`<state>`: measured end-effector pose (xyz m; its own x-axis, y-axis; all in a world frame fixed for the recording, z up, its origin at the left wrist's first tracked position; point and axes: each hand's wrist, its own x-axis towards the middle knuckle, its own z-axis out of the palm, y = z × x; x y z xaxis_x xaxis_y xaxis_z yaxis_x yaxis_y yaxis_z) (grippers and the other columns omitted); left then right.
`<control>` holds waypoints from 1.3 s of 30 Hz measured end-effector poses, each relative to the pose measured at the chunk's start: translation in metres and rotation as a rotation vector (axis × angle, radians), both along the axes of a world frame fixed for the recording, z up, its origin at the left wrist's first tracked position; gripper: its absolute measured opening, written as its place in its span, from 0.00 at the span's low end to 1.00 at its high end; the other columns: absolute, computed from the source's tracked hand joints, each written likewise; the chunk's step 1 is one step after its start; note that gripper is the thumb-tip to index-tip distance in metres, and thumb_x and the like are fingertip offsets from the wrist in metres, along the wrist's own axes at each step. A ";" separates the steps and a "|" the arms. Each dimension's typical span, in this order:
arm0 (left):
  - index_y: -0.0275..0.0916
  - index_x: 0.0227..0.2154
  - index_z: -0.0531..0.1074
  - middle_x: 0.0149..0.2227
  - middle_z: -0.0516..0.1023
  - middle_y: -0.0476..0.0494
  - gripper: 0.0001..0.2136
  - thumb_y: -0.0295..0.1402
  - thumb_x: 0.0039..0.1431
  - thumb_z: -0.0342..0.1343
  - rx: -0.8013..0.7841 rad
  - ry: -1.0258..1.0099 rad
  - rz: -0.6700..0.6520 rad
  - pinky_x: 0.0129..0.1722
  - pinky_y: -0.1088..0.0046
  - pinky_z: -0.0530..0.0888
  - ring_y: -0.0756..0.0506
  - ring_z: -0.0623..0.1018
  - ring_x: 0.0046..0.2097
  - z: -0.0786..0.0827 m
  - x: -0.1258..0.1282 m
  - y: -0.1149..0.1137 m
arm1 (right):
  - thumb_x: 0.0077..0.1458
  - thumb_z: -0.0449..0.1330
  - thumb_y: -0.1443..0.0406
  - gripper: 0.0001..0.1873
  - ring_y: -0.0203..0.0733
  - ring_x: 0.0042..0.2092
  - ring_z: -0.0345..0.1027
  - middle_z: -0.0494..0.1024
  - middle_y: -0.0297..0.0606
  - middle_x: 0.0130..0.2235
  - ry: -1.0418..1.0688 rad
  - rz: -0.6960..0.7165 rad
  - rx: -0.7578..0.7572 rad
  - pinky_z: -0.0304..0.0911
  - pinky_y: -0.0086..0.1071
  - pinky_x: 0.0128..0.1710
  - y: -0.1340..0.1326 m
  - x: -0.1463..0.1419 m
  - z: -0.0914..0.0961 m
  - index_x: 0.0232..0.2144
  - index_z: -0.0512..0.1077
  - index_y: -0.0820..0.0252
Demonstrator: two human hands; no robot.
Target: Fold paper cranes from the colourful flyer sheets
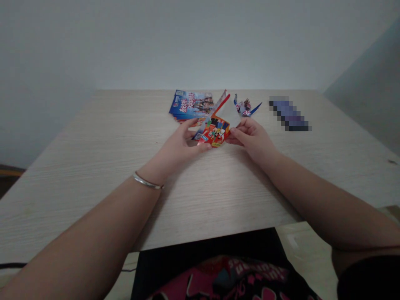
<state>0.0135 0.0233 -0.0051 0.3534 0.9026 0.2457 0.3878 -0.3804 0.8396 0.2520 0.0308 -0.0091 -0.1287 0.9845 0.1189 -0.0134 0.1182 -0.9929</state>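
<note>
While left fingers (190,123), part-spread, hold creased glossy paper (215,130), right fingers (238,134) pinch its edge, nearly closed; wood-grained tabletop (200,191) beneath.

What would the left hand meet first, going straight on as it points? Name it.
The folded printed paper, which the left hand holds, comes first. Beyond it, the line seems to run toward the blue-tipped paper figure, though depth is unclear.

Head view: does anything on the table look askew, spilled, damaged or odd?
The dark item toward the right of the table looks odd: coarse pixel blocks hide its details. The leaflet stack sits slightly uneven. No spill shows.
</note>
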 end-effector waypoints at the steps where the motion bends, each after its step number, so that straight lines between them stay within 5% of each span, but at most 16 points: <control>1: 0.37 0.66 0.62 0.55 0.80 0.31 0.35 0.41 0.59 0.66 0.002 0.001 -0.028 0.46 0.67 0.81 0.41 0.84 0.49 0.002 0.001 -0.002 | 0.47 0.73 0.51 0.22 0.38 0.37 0.79 0.80 0.29 0.33 -0.002 0.011 -0.016 0.79 0.38 0.42 0.001 0.001 -0.001 0.31 0.65 0.52; 9: 0.38 0.56 0.76 0.53 0.83 0.38 0.21 0.27 0.58 0.59 0.123 0.225 0.018 0.49 0.64 0.80 0.43 0.83 0.46 0.016 0.004 -0.011 | 0.52 0.70 0.55 0.22 0.39 0.38 0.78 0.82 0.32 0.41 -0.088 -0.021 0.185 0.75 0.33 0.32 0.012 0.015 -0.005 0.47 0.70 0.49; 15: 0.37 0.58 0.73 0.54 0.82 0.35 0.25 0.28 0.56 0.63 0.065 -0.026 0.101 0.43 0.65 0.82 0.44 0.84 0.42 0.004 -0.001 0.003 | 0.46 0.72 0.59 0.21 0.38 0.37 0.77 0.82 0.31 0.39 -0.034 -0.066 0.074 0.76 0.33 0.33 0.008 0.014 0.000 0.40 0.69 0.51; 25: 0.40 0.50 0.71 0.49 0.84 0.39 0.11 0.29 0.65 0.57 0.019 -0.267 0.143 0.45 0.68 0.82 0.46 0.84 0.46 0.004 -0.001 -0.002 | 0.48 0.72 0.57 0.19 0.35 0.31 0.73 0.73 0.26 0.27 -0.025 -0.077 0.010 0.78 0.36 0.36 0.011 0.015 -0.008 0.30 0.64 0.52; 30: 0.39 0.40 0.72 0.44 0.85 0.42 0.02 0.29 0.65 0.57 0.097 -0.185 0.142 0.44 0.68 0.82 0.46 0.84 0.44 0.008 0.000 -0.002 | 0.48 0.72 0.60 0.15 0.35 0.33 0.73 0.77 0.28 0.30 -0.034 -0.061 -0.001 0.78 0.34 0.36 0.009 0.013 -0.008 0.30 0.68 0.53; 39: 0.39 0.48 0.74 0.50 0.83 0.39 0.10 0.34 0.69 0.52 0.055 -0.100 0.161 0.41 0.69 0.81 0.44 0.83 0.47 0.000 -0.002 0.005 | 0.46 0.73 0.60 0.17 0.35 0.32 0.73 0.80 0.29 0.31 -0.065 0.027 0.012 0.74 0.32 0.32 0.007 0.012 -0.006 0.30 0.68 0.53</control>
